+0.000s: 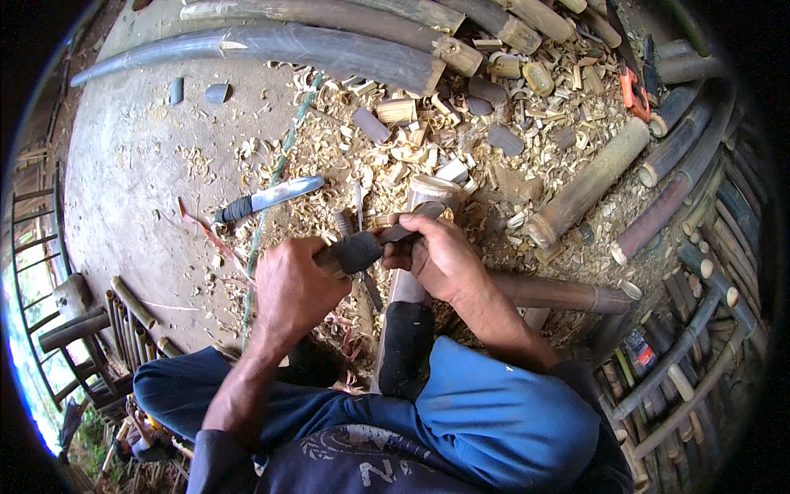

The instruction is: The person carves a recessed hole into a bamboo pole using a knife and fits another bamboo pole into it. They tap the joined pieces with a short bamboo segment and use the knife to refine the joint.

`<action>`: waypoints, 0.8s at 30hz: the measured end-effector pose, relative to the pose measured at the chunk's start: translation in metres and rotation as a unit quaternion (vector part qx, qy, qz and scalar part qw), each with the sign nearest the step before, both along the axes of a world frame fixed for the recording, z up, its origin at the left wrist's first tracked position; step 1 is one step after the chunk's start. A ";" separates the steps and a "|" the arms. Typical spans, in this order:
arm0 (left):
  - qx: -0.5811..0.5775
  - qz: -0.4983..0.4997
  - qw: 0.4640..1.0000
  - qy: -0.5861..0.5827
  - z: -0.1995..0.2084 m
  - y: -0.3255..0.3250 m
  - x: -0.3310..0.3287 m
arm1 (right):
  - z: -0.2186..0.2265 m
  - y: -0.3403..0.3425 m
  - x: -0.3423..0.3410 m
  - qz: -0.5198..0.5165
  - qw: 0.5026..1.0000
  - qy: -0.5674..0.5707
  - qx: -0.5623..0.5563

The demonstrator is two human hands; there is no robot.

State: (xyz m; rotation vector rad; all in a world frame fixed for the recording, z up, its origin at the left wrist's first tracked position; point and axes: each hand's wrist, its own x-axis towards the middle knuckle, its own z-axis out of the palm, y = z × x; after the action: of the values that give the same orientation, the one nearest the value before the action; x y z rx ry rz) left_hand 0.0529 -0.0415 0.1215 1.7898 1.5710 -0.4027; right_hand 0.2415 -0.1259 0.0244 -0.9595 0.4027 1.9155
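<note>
My left hand is closed around the black-wrapped handle of a knife, held slantwise above a bamboo pole between my legs. The fingers of my right hand are closed on the dark blade of that knife, thumb along it. A small pale piece shows beside these fingertips; whether they hold it too, I cannot tell. Below my hands, a black covering lies against the pole. Another knife, with a shiny blade and black-wrapped handle, lies on the floor to the left.
Bamboo shavings and cut pieces cover the floor ahead. Long bamboo poles lie at the far side, and a shorter one at right. An orange-handled saw is at far right. Stacked bamboo and a bottle stand near right.
</note>
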 end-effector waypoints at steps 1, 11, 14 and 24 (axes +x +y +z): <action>0.018 -0.037 0.999 0.014 0.009 0.010 0.008 | 0.002 0.000 0.003 -0.022 1.000 0.019 0.009; 0.135 -0.252 0.952 -0.107 0.030 -0.016 0.005 | 0.009 -0.063 0.004 -0.082 0.987 0.131 0.034; 0.082 -0.247 0.963 -0.068 0.034 -0.049 -0.018 | 0.033 -0.076 -0.009 -0.021 0.998 0.046 0.047; 0.036 -0.459 0.887 0.033 0.060 0.047 0.036 | -0.007 -0.060 -0.042 -0.215 0.948 0.234 -0.031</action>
State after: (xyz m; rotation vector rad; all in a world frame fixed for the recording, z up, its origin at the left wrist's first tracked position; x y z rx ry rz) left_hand 0.0892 0.0054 0.1811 2.5217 0.6673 -0.8461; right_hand 0.1993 -0.1855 0.0171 -0.3936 0.8769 1.7130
